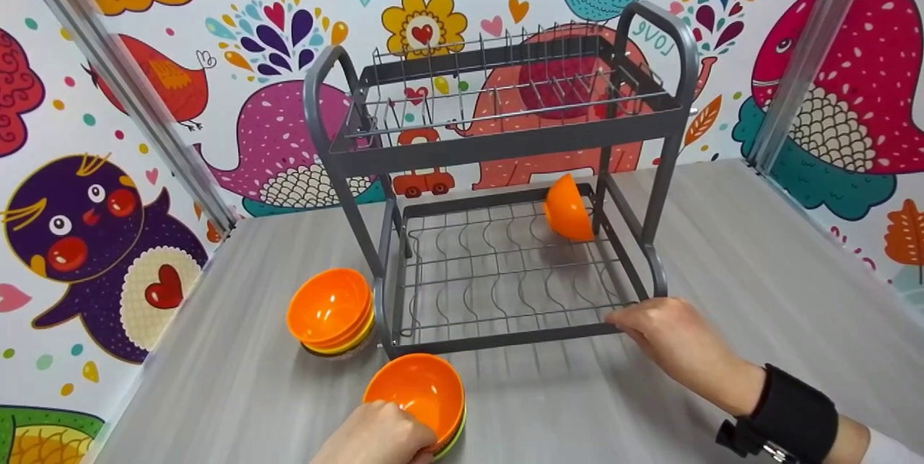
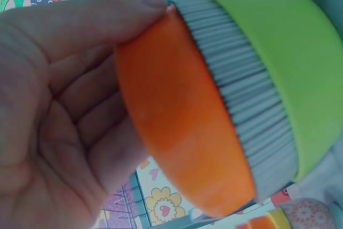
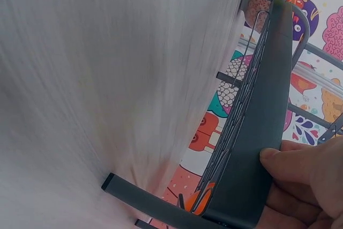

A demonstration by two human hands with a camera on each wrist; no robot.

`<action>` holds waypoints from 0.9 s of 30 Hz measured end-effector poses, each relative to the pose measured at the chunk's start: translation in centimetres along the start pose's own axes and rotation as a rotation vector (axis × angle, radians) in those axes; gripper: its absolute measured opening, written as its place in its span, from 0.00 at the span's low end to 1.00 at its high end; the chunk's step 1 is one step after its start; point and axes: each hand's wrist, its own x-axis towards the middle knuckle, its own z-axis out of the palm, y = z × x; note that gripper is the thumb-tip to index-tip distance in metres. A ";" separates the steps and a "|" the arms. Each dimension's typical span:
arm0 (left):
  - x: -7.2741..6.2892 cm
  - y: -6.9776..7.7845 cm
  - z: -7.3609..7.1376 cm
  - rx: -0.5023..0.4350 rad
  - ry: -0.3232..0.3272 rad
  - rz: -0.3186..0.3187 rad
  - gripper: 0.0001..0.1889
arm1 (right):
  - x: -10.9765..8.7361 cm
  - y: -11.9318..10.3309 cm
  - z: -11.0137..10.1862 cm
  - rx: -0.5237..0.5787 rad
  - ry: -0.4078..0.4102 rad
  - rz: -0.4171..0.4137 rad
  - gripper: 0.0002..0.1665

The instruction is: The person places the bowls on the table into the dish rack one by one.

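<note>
By its rim my left hand (image 1: 379, 439) pinches an orange bowl (image 1: 433, 386), thumb on one side and fingers on the other. In the left wrist view a ribbed greyish band (image 2: 241, 89) shows below this bowl, then a light green bowl (image 2: 289, 73). My right hand (image 1: 671, 341) grips the lower front bar (image 3: 252, 132) of a dark grey two-tier dish rack (image 1: 505, 141) near its right corner, its thumb flat on the bar. Another orange bowl (image 1: 567, 210) stands tilted on its side in the lower tier, at the back right.
Left of the rack sits a second stack of bowls (image 1: 328, 309), orange on top with yellow beneath. The rack's upper tier has upright wire dividers (image 1: 505, 99). Cartoon-printed walls with metal posts (image 1: 137, 89) border the grey wood-grain table (image 1: 751, 255).
</note>
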 end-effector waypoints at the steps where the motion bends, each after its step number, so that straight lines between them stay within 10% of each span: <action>1: -0.1 0.0 -0.1 -0.006 0.009 0.005 0.08 | 0.0 0.0 0.0 0.001 0.001 -0.002 0.20; 18: 0.6 0.6 -0.6 0.265 0.584 0.415 0.20 | 0.1 -0.2 0.0 -0.025 0.015 -0.009 0.20; 27: 2.5 2.0 -1.0 0.288 0.536 0.449 0.16 | 0.3 -0.6 -0.3 -0.017 -0.003 0.012 0.19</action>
